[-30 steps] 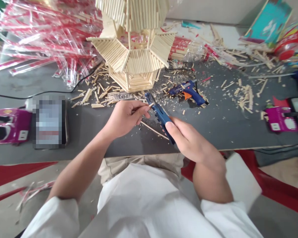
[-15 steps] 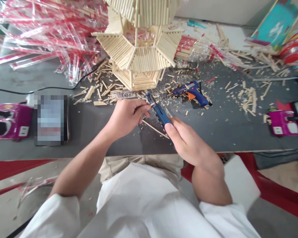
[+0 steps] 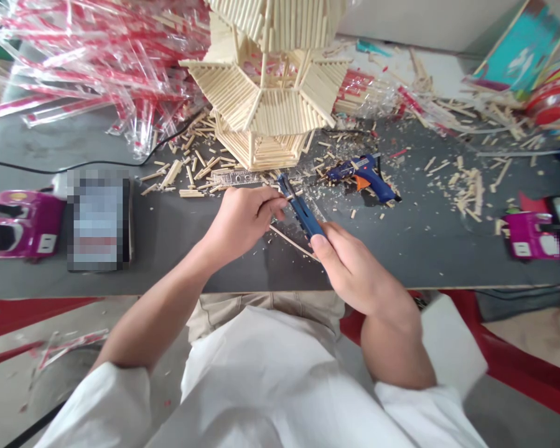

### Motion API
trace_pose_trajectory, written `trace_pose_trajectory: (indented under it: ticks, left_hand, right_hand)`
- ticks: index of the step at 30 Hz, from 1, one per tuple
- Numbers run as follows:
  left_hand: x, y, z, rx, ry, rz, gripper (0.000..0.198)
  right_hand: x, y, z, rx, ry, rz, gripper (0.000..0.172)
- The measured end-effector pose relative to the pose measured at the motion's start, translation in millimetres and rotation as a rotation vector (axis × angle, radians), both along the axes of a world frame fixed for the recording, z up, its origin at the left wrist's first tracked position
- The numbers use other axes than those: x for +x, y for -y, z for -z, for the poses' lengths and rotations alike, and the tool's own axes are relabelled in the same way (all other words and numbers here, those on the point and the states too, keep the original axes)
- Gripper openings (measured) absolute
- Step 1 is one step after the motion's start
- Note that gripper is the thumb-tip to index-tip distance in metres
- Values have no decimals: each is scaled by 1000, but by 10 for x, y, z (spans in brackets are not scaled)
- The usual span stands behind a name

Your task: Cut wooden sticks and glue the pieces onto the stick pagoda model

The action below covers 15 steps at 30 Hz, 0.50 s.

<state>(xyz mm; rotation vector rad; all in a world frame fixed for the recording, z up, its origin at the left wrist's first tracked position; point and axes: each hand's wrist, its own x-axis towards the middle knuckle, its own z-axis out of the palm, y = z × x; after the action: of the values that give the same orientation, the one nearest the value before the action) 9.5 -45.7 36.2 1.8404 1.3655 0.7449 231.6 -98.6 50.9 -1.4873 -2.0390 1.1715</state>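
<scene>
My left hand (image 3: 249, 214) is closed in a pinch on a short wooden stick (image 3: 289, 197), whose end lies at the head of a blue hand cutter (image 3: 304, 211). Wrapped round the cutter's near end is my right hand (image 3: 350, 261), thumb on top. The tool slants away from me to the left; its exact jaw shape is hard to make out. Under and between the hands a longer thin stick (image 3: 295, 242) lies on the table. Just beyond them stands a tiered, many-sided pavilion model (image 3: 280, 112) made of wooden sticks.
A blue glue gun (image 3: 366, 177) lies right of the cutter. A clear ruler (image 3: 236, 178) rests among stick offcuts (image 3: 191, 193). Plastic wrappers (image 3: 98, 68) heap at back left. A phone-like device (image 3: 98, 224) and purple boxes (image 3: 30, 224) (image 3: 532, 233) sit at the sides.
The view has shifted slightly, so the table things appear a little further right. Both hands keep their grips, and the stick stays at the cutter's head.
</scene>
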Motion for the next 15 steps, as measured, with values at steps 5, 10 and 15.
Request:
trace_pose_trajectory:
  ticks: [5,10,15]
  left_hand:
    - [-2,-3,10,6,-4,4,30]
    - [-8,1,19,13,-6,4,31]
    - [-15,3,24,25,-8,7,31]
  right_hand:
    - [-7,2,0,11,12,-3,36]
    - [-3,-2,6,23,29,-8,39]
    - [1,-13,-6,20,34,-18,37]
